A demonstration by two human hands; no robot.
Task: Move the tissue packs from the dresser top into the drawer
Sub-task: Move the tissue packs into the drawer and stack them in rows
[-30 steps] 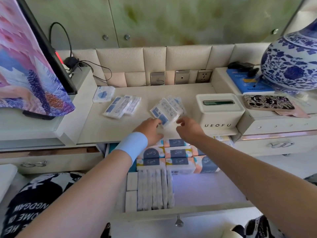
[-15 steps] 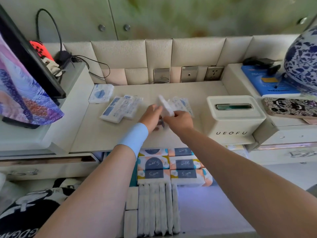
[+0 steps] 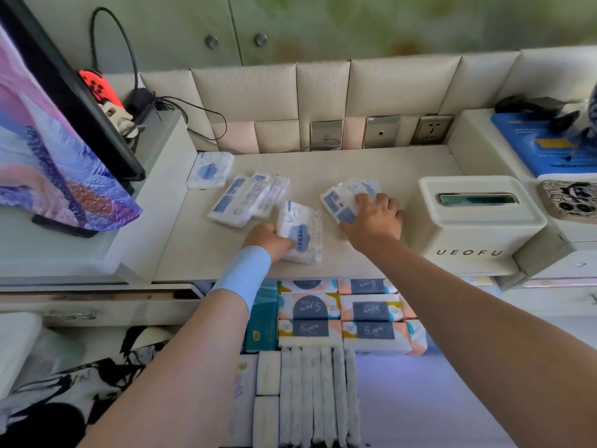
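Our left hand [image 3: 268, 237] has its fingers curled round one tissue pack [image 3: 302, 234], so it will not slip on the way down. Our right hand [image 3: 371, 221] bends over a small pile of packs [image 3: 344, 198] just to the right. It seems to pinch them, but the fingers hide the grip. More packs [image 3: 242, 202] wait further left on the dresser top [image 3: 371, 163]. The open drawer [image 3: 436, 399] sits right below, near us, with room on its right side.

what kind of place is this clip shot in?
Probably a home bedroom: a dresser top backed by padded wall panels with wall sockets, an open drawer stocked with tissue packs, and a tissue box.
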